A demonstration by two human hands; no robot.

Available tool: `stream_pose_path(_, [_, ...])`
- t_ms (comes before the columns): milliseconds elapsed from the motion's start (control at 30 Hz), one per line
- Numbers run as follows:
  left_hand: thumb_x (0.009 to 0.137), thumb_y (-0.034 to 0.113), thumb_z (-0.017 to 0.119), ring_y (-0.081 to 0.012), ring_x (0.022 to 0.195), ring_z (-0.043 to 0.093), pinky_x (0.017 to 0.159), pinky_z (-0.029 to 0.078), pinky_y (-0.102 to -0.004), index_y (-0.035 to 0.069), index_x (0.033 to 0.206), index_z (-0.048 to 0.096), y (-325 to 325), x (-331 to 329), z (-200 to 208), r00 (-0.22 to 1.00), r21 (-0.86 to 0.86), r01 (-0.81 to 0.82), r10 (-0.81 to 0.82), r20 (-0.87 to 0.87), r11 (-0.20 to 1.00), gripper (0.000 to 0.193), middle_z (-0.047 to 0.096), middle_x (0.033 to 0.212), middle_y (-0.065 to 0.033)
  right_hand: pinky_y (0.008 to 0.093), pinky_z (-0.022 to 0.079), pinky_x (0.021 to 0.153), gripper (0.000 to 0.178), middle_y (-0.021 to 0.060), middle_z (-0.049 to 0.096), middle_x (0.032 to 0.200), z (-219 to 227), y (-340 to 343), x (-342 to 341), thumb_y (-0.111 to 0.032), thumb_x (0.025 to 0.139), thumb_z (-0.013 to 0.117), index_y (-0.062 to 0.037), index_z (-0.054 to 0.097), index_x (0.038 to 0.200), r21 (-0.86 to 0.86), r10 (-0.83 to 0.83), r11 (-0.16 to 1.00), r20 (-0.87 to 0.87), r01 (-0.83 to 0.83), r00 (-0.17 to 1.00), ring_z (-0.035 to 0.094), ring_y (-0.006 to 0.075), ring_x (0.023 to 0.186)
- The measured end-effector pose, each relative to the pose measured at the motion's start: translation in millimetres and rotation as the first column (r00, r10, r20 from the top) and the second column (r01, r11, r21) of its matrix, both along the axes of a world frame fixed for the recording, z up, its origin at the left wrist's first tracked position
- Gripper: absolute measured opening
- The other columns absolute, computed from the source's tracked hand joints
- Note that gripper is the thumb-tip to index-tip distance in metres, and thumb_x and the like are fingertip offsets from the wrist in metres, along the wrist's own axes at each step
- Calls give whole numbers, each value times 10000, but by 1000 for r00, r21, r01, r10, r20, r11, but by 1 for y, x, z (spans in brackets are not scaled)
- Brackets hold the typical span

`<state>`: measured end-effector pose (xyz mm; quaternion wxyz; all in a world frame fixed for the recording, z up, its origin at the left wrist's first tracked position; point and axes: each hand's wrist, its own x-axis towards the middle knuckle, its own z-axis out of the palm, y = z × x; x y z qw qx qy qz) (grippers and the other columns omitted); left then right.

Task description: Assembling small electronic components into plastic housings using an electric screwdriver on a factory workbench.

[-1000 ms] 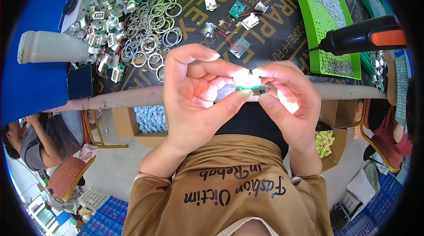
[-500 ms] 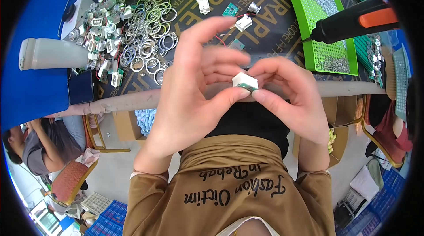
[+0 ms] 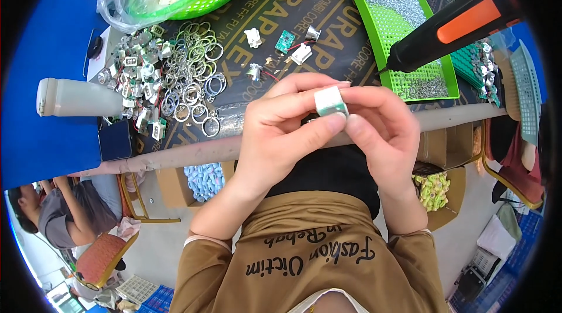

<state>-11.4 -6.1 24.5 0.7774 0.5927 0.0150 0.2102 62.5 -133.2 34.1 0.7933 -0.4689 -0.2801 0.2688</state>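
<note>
Between my two hands, above the table's front edge, is a small white plastic housing (image 3: pixel 328 98) with a green circuit board (image 3: pixel 336 109) on its near side. My left hand (image 3: pixel 284 128) grips it from the left, its thumb pressed to the board side. On the other side my right hand (image 3: pixel 386 134) pinches it with thumb and forefinger. Beyond the hands lie two loose white housings, one of them (image 3: pixel 301 53) with red wire nearby, a green circuit board (image 3: pixel 285 41), and small silver reflector cups (image 3: pixel 313 33).
A black-and-orange electric screwdriver (image 3: pixel 451 29) reaches over a green tray (image 3: pixel 383 49) of screws. Leftward are key rings (image 3: pixel 196 79), a heap of assembled pieces (image 3: pixel 137 70), a whitish bottle (image 3: pixel 79 97) and a green basket (image 3: pixel 216 0). Boxes of blue (image 3: pixel 204 181) and yellow-green pieces (image 3: pixel 432 190) stand below. A person (image 3: pixel 73 210) sits left.
My left fingers, raised and spread before, have come down around the housing. The housing has turned and risen slightly in the picture. The view has shifted, showing more of the green basket.
</note>
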Motion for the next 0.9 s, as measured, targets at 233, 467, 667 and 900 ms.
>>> stream_pose_path(233, [792, 21, 602, -50, 683, 543, 592, 421, -168, -28, 976, 625, -9, 0, 5, 972, -152, -36, -1, -234, 988, 192, 622, 813, -50, 324, 479, 693, 208, 154, 617, 872, 9, -50, 39, -10, 840, 449, 36, 531, 1026, 215, -493, 790, 779, 574, 387, 593, 244, 799])
stream_pose_path(467, [789, 107, 582, -125, 669, 589, 566, 461, -219, -59, 917, 613, -21, 15, -12, 920, -304, 66, -176, -351, 950, 212, 627, 739, -106, 405, 389, 927, 560, 220, 479, 1149, 21, -30, 101, -168, 781, 559, 61, 332, 1239, 27, -104, 995, 335, 100, 936, 479, 312, 1095])
stream_pose_path(667, [781, 71, 586, -148, 599, 598, 517, 508, -248, -75, 893, 615, -22, 17, -15, 922, -223, 60, -140, -362, 973, 186, 630, 735, -133, 420, 423, 810, 589, 106, 468, 952, 27, -37, 120, -110, 721, 600, 38, 328, 1223, 156, -150, 985, 540, 77, 828, 472, 217, 914])
stream_pose_path(900, [786, 86, 622, -64, 522, 557, 458, 426, -172, -17, 761, 630, -22, 18, -13, 923, -251, 61, -150, -354, 966, 107, 598, 620, -38, 344, 426, 610, 363, 96, 450, 847, 46, -35, 143, 39, 760, 501, 5, 420, 1113, 240, -212, 964, 418, 117, 883, 450, 175, 800])
